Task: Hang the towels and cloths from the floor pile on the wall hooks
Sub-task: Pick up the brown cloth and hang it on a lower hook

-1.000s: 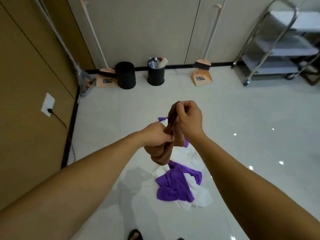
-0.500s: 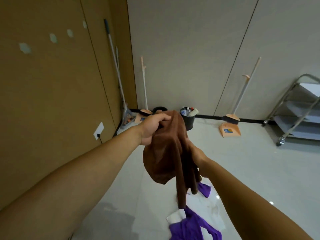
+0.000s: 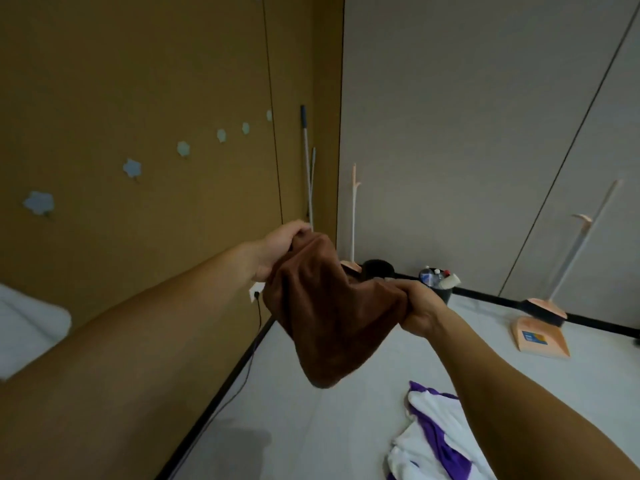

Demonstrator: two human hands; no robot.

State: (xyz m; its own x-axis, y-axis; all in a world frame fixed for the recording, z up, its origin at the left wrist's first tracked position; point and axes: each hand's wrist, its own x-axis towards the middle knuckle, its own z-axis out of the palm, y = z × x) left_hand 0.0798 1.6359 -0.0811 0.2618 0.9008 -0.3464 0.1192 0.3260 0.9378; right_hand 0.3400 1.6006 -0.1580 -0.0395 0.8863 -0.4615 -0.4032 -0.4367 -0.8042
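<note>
A brown cloth (image 3: 329,313) hangs in the air between my two hands. My left hand (image 3: 280,244) grips its upper left corner, close to the brown wall. My right hand (image 3: 415,306) grips another corner, lower and to the right. A row of several pale flower-shaped wall hooks (image 3: 131,168) runs along the brown wall to the left, above my left arm. The floor pile of white and purple cloths (image 3: 433,441) lies at the lower right, partly hidden by my right forearm.
A mop handle (image 3: 306,161) leans in the wall corner. Two black bins (image 3: 440,285) stand at the far wall with two orange dustpan and broom sets (image 3: 540,337). A wall socket with a black cable (image 3: 255,295) sits low on the brown wall. Something white (image 3: 24,327) is at the left edge.
My view has swung up and left toward the brown wall. Both hands spread apart, pulling the bunched brown cloth open, and my right hand moved from under it to its right corner.
</note>
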